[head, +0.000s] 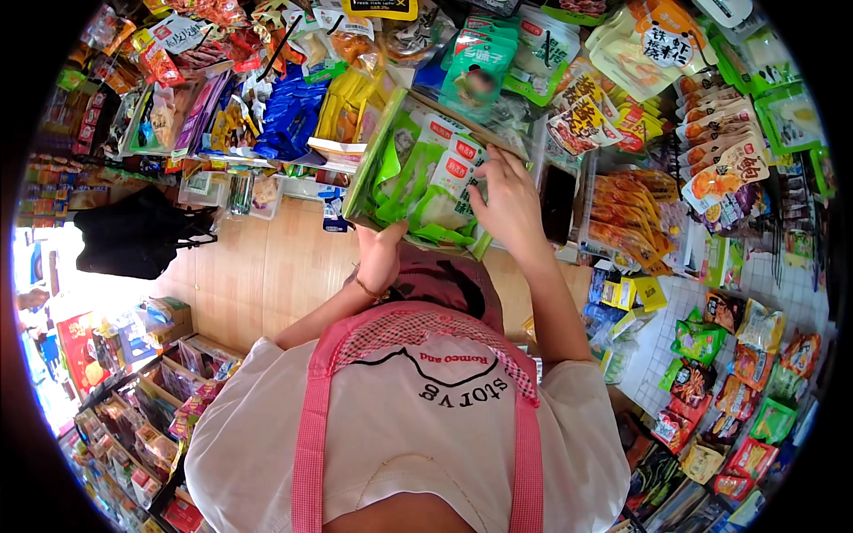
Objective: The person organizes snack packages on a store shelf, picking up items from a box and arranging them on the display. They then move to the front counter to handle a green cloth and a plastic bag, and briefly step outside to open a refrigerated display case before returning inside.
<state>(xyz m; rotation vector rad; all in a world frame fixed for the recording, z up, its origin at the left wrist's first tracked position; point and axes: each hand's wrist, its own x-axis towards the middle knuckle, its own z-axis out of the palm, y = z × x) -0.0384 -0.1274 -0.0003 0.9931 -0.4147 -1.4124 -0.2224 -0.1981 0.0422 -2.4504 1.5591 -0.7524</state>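
A cardboard display box (365, 174) with green sides is tilted toward me at waist height. Several green-and-white plastic snack packets (448, 176) lie inside it. My left hand (381, 256) grips the box's near left corner, the thumb over the rim and the fingers hidden beneath. At the box's right side, my right hand (510, 200) lies over the packets' edges with thumb and fingers apart. Its fingertips touch the packets, and no packet is visibly lifted.
Blue packets (291, 110) and yellow packets (352, 106) fill boxes beyond my left hand. A dark phone (557, 203) lies right of my right hand, beside a clear bin (590, 216) of orange packets. A black bag (136, 233) hangs left. Hanging snacks (726, 166) crowd the right.
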